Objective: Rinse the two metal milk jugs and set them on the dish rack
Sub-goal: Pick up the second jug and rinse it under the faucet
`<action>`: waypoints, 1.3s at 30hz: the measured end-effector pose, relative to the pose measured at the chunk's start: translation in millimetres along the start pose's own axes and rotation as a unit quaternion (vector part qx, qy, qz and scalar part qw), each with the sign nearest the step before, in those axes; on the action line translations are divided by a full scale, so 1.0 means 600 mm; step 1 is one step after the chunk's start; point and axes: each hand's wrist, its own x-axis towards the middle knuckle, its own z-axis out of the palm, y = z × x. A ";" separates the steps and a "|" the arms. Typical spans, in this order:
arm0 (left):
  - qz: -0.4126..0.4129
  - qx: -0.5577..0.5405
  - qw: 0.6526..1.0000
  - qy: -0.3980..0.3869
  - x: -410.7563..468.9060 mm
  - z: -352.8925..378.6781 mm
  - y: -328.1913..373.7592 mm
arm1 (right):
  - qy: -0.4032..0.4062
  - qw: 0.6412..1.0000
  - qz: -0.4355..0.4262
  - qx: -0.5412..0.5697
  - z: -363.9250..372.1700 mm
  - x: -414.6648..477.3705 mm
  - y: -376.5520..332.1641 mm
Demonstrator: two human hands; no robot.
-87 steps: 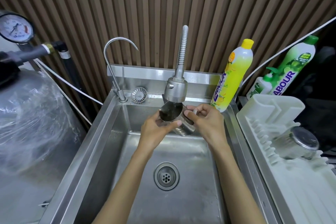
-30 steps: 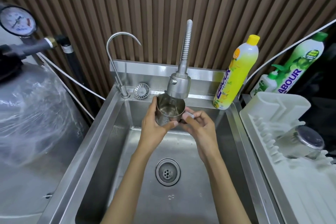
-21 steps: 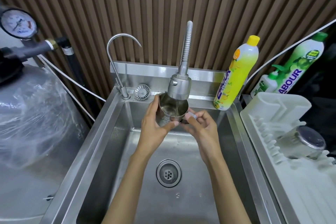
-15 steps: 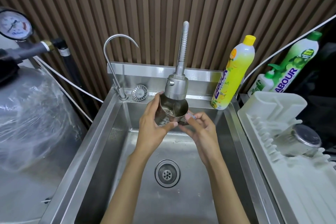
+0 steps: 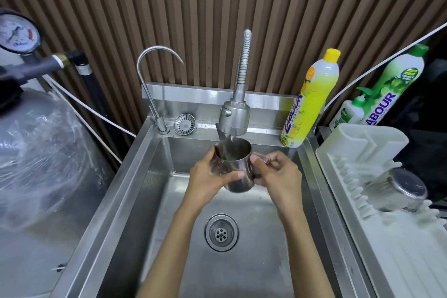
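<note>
A metal milk jug point(image 5: 238, 167) is held upright over the steel sink point(image 5: 154, 176), its mouth just under the spray tap head point(image 5: 234, 118), from which a thin stream of water falls into it. My left hand point(image 5: 210, 176) wraps around the jug's body from the left. My right hand point(image 5: 278, 175) pinches the jug's handle on the right side. A second metal jug point(image 5: 396, 191) lies upside down on the white dish rack point(image 5: 377, 237) at the right.
A slim gooseneck tap point(image 5: 154, 80) stands at the sink's back left, a strainer plug point(image 5: 185, 124) beside it. A yellow detergent bottle point(image 5: 312, 99) and green bottles point(image 5: 389, 87) stand at the back right. A plastic-wrapped tank point(image 5: 41, 164) fills the left. The drain point(image 5: 221, 232) is below my hands.
The jug has come a little lower and away from the tap head, now held more upright. Both hands keep their grips.
</note>
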 end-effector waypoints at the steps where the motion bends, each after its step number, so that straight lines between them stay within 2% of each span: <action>1: 0.010 -0.028 0.999 0.013 0.001 0.005 -0.002 | -0.008 1.000 -0.016 0.021 0.005 -0.003 0.001; 3: 0.027 -0.066 0.997 0.042 0.001 0.017 -0.003 | -0.027 0.996 -0.037 0.075 0.013 -0.007 0.003; 6: 0.056 -0.065 0.992 0.092 0.001 0.027 -0.002 | -0.059 0.983 -0.032 0.170 0.022 -0.002 0.012; 9: 0.100 -0.015 0.986 0.136 -0.003 0.026 0.005 | -0.101 0.954 0.019 0.280 0.026 0.006 0.024; 12: 0.129 0.030 0.980 0.147 -0.009 0.014 0.023 | -0.147 0.929 0.069 0.332 0.027 0.004 0.029; 15: 0.141 0.096 0.973 0.154 -0.013 0.004 0.035 | -0.143 0.942 0.085 0.292 0.026 0.001 0.025; 22: 0.049 0.168 0.972 0.159 -0.022 0.024 0.032 | -0.013 0.984 0.088 0.154 0.009 0.000 0.010; 24: 0.036 0.141 0.979 0.140 -0.022 0.028 0.023 | 0.019 0.993 0.073 0.088 0.001 0.002 0.000; 27: 0.019 0.035 0.996 0.076 -0.015 0.022 0.019 | 0.048 0.998 0.027 0.010 -0.006 0.002 -0.013; 30: 0.013 -0.080 0.996 0.021 -0.005 0.028 0.016 | 0.071 0.995 -0.047 -0.048 -0.009 0.000 -0.022; 34: 0.025 -0.214 0.976 0.015 0.015 0.037 0.010 | 0.039 0.993 -0.109 -0.036 0.001 -0.002 -0.036; 37: 0.061 -0.219 0.973 0.040 0.024 0.034 0.020 | -0.010 0.995 -0.086 0.042 0.007 0.008 -0.028; 39: 0.089 -0.173 0.978 0.077 0.021 0.030 0.025 | -0.046 0.992 -0.052 0.103 0.014 0.013 -0.017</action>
